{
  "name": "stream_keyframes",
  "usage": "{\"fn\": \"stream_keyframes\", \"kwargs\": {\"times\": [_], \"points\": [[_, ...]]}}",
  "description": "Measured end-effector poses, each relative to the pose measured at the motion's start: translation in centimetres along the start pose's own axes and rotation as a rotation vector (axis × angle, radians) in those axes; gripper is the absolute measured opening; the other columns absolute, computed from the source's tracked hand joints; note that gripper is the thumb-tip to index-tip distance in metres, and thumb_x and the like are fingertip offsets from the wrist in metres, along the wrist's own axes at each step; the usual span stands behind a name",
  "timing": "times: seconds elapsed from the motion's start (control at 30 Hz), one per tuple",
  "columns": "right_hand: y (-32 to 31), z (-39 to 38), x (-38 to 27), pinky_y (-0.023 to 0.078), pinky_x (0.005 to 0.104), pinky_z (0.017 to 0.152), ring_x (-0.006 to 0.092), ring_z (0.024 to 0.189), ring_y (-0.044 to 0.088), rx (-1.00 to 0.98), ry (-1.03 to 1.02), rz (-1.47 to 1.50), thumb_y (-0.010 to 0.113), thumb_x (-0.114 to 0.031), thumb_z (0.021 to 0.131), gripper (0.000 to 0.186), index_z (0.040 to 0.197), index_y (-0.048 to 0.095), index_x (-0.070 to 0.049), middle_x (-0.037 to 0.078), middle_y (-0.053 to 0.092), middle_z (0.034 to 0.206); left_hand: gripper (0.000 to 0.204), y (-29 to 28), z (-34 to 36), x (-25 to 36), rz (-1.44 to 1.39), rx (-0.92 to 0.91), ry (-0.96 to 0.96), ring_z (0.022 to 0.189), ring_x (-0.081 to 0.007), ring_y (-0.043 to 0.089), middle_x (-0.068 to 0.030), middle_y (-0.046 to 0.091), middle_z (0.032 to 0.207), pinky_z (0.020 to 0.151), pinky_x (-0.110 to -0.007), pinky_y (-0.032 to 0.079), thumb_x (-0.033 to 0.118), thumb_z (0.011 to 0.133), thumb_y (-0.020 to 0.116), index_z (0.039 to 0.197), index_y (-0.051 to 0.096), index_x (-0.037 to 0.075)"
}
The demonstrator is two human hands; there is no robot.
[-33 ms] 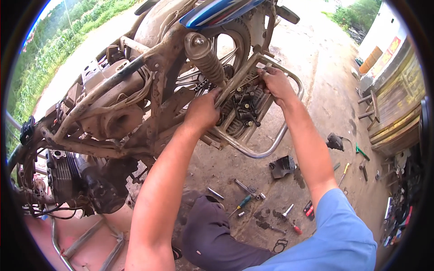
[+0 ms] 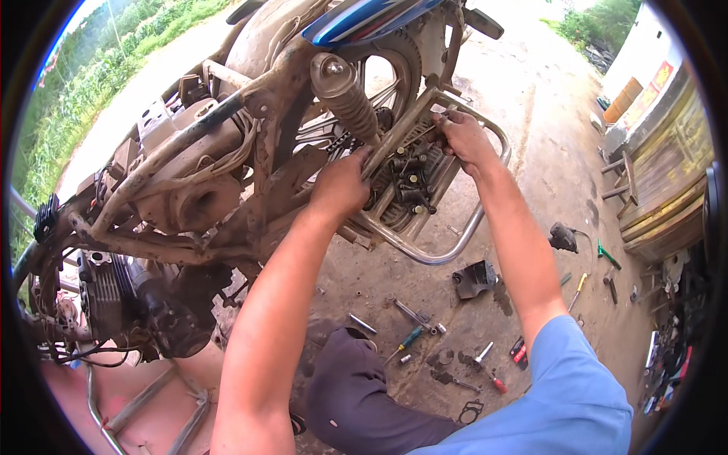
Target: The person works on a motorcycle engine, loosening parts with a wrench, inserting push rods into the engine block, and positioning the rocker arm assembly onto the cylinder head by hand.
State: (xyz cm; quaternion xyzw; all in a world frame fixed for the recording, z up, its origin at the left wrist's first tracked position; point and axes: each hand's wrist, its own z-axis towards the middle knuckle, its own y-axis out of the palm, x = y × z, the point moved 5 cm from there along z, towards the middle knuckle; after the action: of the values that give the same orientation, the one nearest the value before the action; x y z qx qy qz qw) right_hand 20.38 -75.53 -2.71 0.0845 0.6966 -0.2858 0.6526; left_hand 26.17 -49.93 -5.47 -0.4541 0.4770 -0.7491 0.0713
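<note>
1. On the stained, sunlit ground (image 2: 546, 205), left and ahead of me, stands a stripped motorcycle (image 2: 189, 208), its frame rough with brown dust beside a smooth, glossy blue panel (image 2: 364, 29)
2. A tubular guard (image 2: 444, 258) reaches out from its near side, a rounded loop with shiny metal on the outer bend and duller, dirt-coated bars nearer the frame
3. Behind the guard's inner bar leans a shock absorber (image 2: 345, 95), a dusty cylinder above ribbed coils
4. My left hand (image 2: 341, 186) is at the inner bar, its fingers bent; I cannot tell whether they close around it. My right hand (image 2: 464, 140) is at the far end, thumb and fingers curled close together; whether they pinch anything I cannot tell
5. Between my hands, inside the loop, lies the dark engine part (image 2: 409, 196), lumpy, oily-looking metal; its long axis runs roughly away from me, tipped slightly left at the far end, and neither hand is clearly nearer
6. Smallest are its brass-coloured bolt heads (image 2: 413, 178), spaced along that axis
</note>
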Motion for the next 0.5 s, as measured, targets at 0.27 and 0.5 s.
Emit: {"fn": "stream_keyframes", "kwargs": {"times": [0.27, 0.5], "points": [[0.6, -0.6, -1.5, 0.045, 0.0322, 0.061, 0.0110, 0.063, 0.052, 0.044, -0.035, -0.140, 0.063, -0.027, 0.107, 0.032, 0.105, 0.069, 0.004, 0.001, 0.064, 0.079, 0.068, 0.0, 0.0, -0.3, 0.010, 0.002, -0.034, 0.114, -0.0408, 0.069, -0.0244, 0.072, 0.121, 0.101, -0.049, 0.054, 0.006, 0.085, 0.067, 0.151, 0.053, 0.011], [1.1, -0.9, -0.8, 0.060, 0.0323, 0.063, 0.0178, 0.069, 0.069, -0.048, 0.083, 0.139, 0.061, -0.022, 0.109, 0.030, 0.115, 0.062, 0.007, 0.010, 0.071, 0.088, 0.068, -0.3, -0.2, 0.2, 0.041, 0.002, -0.048, 0.115, -0.0398, 0.069, -0.0235, 0.072, 0.122, 0.102, -0.048, 0.054, 0.006, 0.086, 0.066, 0.151, 0.051, 0.009]]}}
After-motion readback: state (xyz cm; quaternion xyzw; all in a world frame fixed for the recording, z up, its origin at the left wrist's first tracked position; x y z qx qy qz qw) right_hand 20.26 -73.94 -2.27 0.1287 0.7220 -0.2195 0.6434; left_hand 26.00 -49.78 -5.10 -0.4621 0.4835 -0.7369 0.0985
